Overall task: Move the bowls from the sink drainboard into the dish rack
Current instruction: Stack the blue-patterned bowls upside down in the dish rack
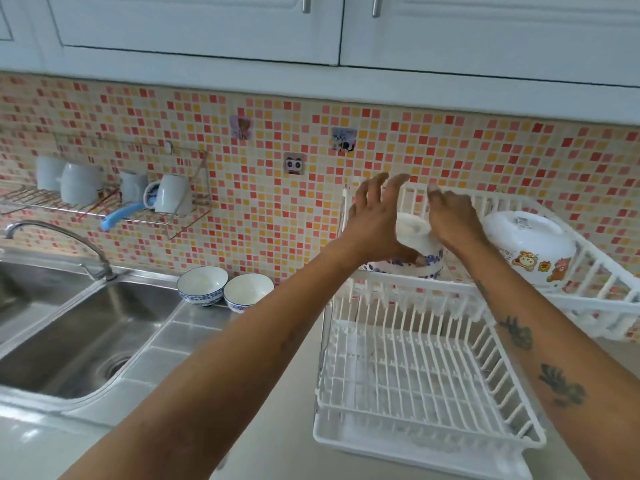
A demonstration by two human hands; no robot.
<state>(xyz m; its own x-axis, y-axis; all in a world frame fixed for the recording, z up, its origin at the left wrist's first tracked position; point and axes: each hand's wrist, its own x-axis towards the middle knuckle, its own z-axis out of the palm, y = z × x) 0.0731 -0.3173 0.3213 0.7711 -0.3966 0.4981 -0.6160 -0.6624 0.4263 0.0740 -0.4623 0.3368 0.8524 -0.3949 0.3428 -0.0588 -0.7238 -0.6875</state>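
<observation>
A white dish rack (415,386) sits empty on the surface at 5 o'clock. Beyond it, left hand (375,220) and right hand (453,220), fingers spread, apparently steady an overturned bowl (414,237). At 10 o'clock, two bowls (225,287) wait on the drainboard (180,337).

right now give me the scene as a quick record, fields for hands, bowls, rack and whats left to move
left hand: fingers spread, against the upturned bowl at the rack's far end
right hand: on the other side of that same bowl
bowls in rack: blue-patterned bowls stacked upside down, count unclear; a large white cartoon bowl in the upper basket
bowls on drainboard: two upright, left bowl and right bowl, side by side
dish rack: white, its near section holds nothing
left to move: the two drainboard bowls
</observation>
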